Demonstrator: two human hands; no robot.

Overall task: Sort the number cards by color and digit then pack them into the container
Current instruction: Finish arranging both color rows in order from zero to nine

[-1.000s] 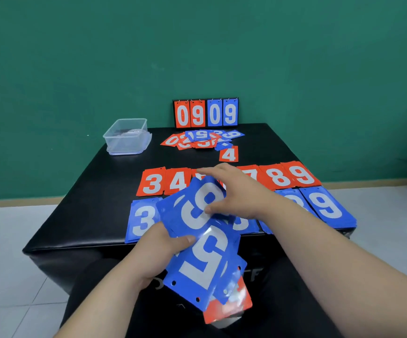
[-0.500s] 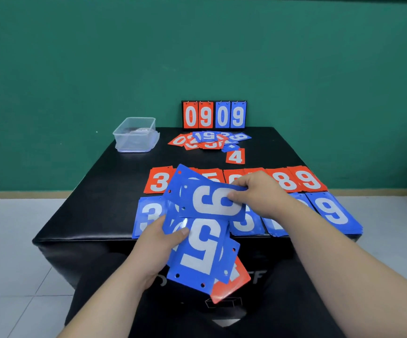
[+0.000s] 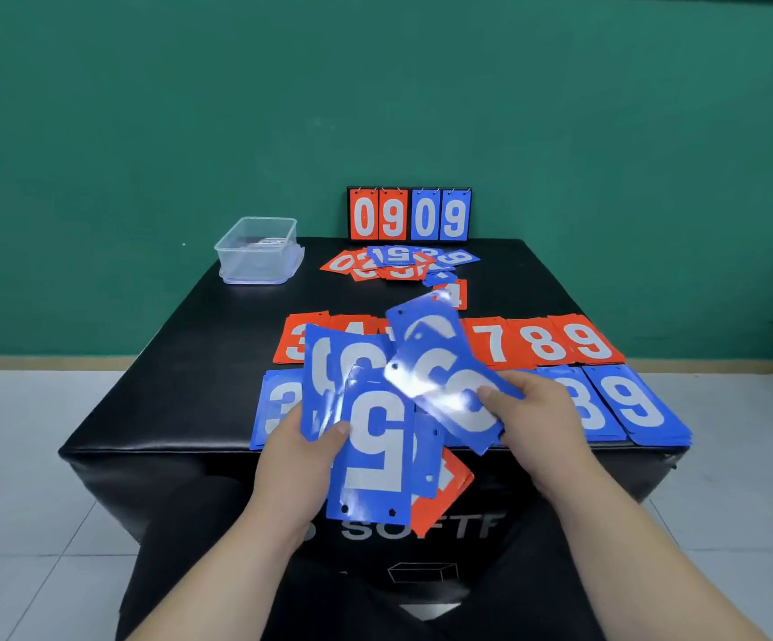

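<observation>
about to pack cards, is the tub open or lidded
Open: the tub shows a bare rim with no lid on top. Whether anything lies inside, cannot tell.

0909 on the scoreboard [image 3: 409, 215], 789 on red cards [image 3: 544, 342]

L hand [image 3: 299, 448] holds blue cards [image 3: 377, 448], R hand [image 3: 532, 411] pinches two (glare-lit) cards [image 3: 440, 363]

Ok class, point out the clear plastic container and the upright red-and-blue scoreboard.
clear plastic container [image 3: 255, 265]: head view, front wall.
upright red-and-blue scoreboard [image 3: 425, 216]: head view, blue 0 panel.
</observation>
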